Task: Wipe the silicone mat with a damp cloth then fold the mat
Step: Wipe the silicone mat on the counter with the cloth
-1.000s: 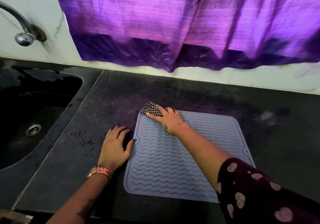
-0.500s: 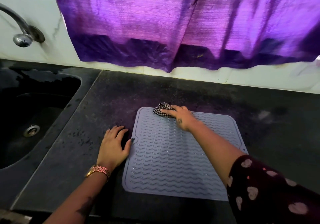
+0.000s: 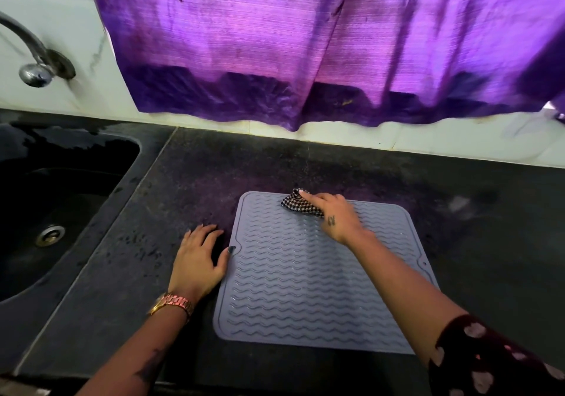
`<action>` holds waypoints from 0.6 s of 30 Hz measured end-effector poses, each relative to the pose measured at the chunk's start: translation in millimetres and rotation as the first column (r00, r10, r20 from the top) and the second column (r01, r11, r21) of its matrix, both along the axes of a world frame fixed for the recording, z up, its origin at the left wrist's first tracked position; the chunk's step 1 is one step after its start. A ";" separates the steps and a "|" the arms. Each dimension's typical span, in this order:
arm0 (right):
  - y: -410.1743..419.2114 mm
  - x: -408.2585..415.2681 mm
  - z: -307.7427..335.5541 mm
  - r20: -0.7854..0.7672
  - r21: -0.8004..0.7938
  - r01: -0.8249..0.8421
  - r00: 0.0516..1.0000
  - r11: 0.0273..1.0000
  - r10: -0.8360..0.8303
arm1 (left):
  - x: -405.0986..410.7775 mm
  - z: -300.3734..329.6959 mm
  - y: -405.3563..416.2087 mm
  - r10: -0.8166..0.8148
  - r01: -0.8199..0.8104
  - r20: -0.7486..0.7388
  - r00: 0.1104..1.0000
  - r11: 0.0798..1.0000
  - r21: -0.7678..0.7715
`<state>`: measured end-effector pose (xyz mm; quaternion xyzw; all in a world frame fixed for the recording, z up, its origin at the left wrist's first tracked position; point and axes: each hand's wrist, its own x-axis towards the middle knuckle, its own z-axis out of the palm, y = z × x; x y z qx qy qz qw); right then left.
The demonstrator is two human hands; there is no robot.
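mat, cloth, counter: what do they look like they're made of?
Mat: probably silicone or soft rubber, matte grey-blue, moulded wavy ridges and raised rim.
Cloth: woven fabric, black-and-white check, bunched under the right hand; dampness cannot be told.
Counter: looks like dark polished stone, speckled with a faint sheen, possibly granite.

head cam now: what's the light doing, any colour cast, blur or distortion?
Head view: backlit curtain glows purple and tints the counter behind the mat; wet glints on mat ridges; glare on the tap; right hand and cloth slightly soft; left hand sharp; wide-angle bends the counter's back edge.
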<state>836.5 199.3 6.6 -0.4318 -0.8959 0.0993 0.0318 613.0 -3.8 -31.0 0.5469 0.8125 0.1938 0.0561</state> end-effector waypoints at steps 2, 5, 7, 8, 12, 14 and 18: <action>-15.3 6.3 -8.4 -0.025 0.021 -0.010 1.000 1.000 0.011 | -0.2 -1.0 0.2 0.000 0.000 0.000 1.000 1.000 -0.003; -42.3 12.6 -26.8 0.045 0.044 -0.063 0.997 0.997 0.061 | -0.6 -2.0 0.2 -0.003 0.003 -0.004 1.000 1.000 -0.006; -41.3 12.0 -24.6 0.069 0.025 -0.062 0.996 0.998 0.060 | -0.3 -1.2 0.4 -0.002 0.002 -0.006 1.000 1.000 -0.008; -37.6 10.6 -19.5 0.063 -0.022 -0.060 0.996 0.998 0.061 | -0.3 -0.8 0.3 -0.002 0.002 -0.007 1.000 1.000 -0.011; -28.5 9.4 1.8 -0.010 -0.068 -0.065 0.998 0.996 0.065 | 0.2 0.5 0.2 0.000 0.000 -0.008 1.000 1.000 -0.013; -41.6 14.6 -3.2 -0.052 -0.047 -0.054 0.997 0.997 0.051 | 0.2 0.3 -0.1 -0.002 0.002 -0.001 1.000 1.000 -0.007; -72.3 25.2 -24.4 0.017 -0.009 -0.091 0.996 0.996 0.091 | 1.6 1.3 0.2 -0.008 0.008 -0.001 1.000 1.000 0.008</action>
